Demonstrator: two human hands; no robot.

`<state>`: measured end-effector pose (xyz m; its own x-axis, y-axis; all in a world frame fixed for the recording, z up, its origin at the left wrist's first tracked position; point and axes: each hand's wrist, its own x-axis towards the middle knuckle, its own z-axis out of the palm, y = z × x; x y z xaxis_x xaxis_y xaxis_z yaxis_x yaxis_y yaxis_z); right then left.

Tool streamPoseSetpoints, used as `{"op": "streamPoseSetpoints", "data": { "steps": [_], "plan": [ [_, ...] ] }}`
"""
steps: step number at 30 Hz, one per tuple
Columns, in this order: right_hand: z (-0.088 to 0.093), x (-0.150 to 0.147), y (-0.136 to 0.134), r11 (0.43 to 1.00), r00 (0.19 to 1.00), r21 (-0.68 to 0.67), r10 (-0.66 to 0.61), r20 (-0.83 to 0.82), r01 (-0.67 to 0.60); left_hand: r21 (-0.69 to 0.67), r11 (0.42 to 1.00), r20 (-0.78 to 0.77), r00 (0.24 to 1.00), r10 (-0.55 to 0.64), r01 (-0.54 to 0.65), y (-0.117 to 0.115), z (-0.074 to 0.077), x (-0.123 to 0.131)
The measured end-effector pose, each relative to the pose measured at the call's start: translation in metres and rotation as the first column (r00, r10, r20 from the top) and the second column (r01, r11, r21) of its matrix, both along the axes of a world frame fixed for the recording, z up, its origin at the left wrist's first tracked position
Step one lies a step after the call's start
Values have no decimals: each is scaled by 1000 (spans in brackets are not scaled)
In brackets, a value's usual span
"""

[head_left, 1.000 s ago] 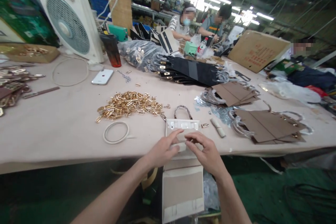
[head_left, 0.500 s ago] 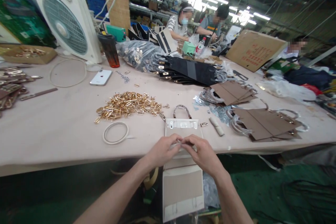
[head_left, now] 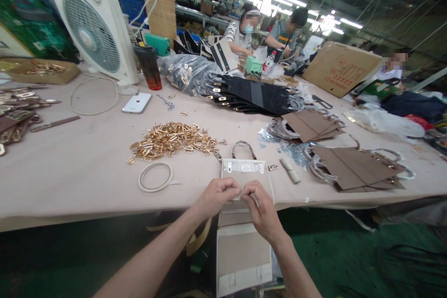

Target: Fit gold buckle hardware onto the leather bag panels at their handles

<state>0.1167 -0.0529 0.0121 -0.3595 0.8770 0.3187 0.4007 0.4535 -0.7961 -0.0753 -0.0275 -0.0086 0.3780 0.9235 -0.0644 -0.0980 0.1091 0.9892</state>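
Observation:
My left hand and my right hand meet fingertip to fingertip above an opened-out handbag panel. Both pinch at something too small to make out. The beige panel lies over the table's front edge, its lower part hanging down. At its top edge stand a wrapped handle and white tape pieces. Metal-tipped straps stick out on both sides, one a strap with a metal plate. Left of my hands lie a roll of tape and a heap of gold metal fittings.
Brown bag pieces with wrapped handles are stacked on the right, near a rolled cloth. Black bag pieces lie farther back. A phone, a tumbler and a fan stand left. Two people work across the table.
My fingertips have drawn slightly apart, and my right hand has turned more upright with its wrist lower. The bag panel stays in place over the table edge.

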Motion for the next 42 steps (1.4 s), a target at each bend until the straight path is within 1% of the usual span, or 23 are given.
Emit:
{"op": "streamPoseSetpoints", "data": {
  "steps": [2, 4, 6, 8, 10, 13, 15, 18, 21, 23, 26, 34, 38, 42],
  "plan": [
    [-5, 4, -3, 998, 997, 68, 7, -73, -2, -6, 999, 16, 999, 39, -39, 0, -1, 1],
    [-7, 14, 0, 994, 986, 85, -54, -160, 69, 72, 996, -59, 997, 48, -44, -1, -2, 0],
    [-3, 25, 11, 980, 959, 65, -167, -227, 186, 204, 978, -174, 985, 3, 33, -3, -2, 0],
    [6, 31, 29, 970, 946, 23, -231, -226, 243, 343, 928, -278, 960, -44, 141, -6, -2, 0],
    [17, 28, 47, 980, 966, -10, -200, -164, 201, 440, 868, -359, 931, -63, 229, -9, -3, 0],
    [29, 8, 69, 996, 997, -39, -75, -21, 75, 509, 799, -457, 887, -65, 321, -13, -5, 2],
    [30, -7, 79, 997, 999, -74, -19, 49, 22, 537, 765, -493, 868, -57, 356, -14, -6, 2],
    [18, -22, 89, 990, 997, -143, 4, 80, 7, 560, 737, -518, 854, -46, 379, -14, -7, 1],
    [3, -26, 94, 985, 994, -174, 1, 106, 17, 571, 724, -526, 849, -39, 387, -14, -8, 1],
    [-4, -26, 97, 987, 992, -161, -6, 128, 27, 573, 722, -528, 848, -37, 388, -14, -9, 1],
    [-10, -26, 101, 991, 987, -129, -19, 162, 40, 568, 727, -525, 850, -39, 385, -14, -9, 1],
    [-18, -31, 107, 995, 975, -69, -51, 218, 68, 567, 736, -507, 861, -42, 370, -13, -7, 0],
    [-18, -31, 103, 998, 973, -4, -54, 226, 56, 562, 750, -476, 878, -52, 349, -13, -7, 1],
    [-17, -30, 103, 997, 963, 40, -73, 259, 65, 563, 749, -480, 876, -48, 350, -14, -7, 2]
  ]
}}
